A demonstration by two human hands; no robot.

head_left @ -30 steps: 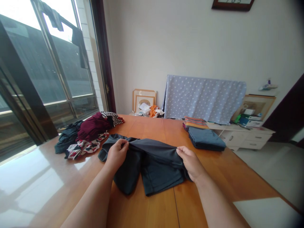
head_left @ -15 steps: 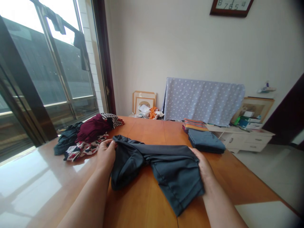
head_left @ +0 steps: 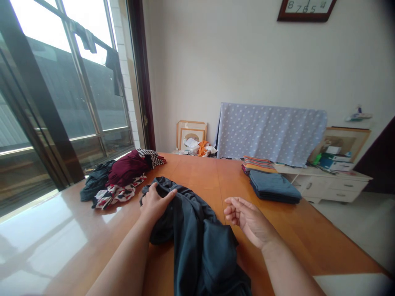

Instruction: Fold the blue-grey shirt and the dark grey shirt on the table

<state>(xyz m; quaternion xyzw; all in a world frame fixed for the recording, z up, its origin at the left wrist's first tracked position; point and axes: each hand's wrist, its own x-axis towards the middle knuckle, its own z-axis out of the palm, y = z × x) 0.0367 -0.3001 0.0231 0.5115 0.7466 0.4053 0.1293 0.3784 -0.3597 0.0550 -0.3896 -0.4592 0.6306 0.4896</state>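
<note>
A dark grey garment [head_left: 197,238] lies crumpled on the wooden table [head_left: 203,174], running from the table's middle toward me. My left hand [head_left: 154,201] grips the garment's far end, fingers closed on the cloth. My right hand [head_left: 247,220] hovers just right of the garment with fingers loosely curled and apart, holding nothing.
A heap of unfolded clothes [head_left: 121,176] sits at the left by the window. A folded blue garment [head_left: 273,187] and a folded striped one [head_left: 257,163] lie at the right. A polka-dot cloth [head_left: 271,133] and a white cabinet [head_left: 330,185] stand beyond the table.
My right hand let go of the dark garment and drew back to the right. The garment, stretched sideways before, now lies bunched lengthwise toward me; the left hand keeps its grip.
</note>
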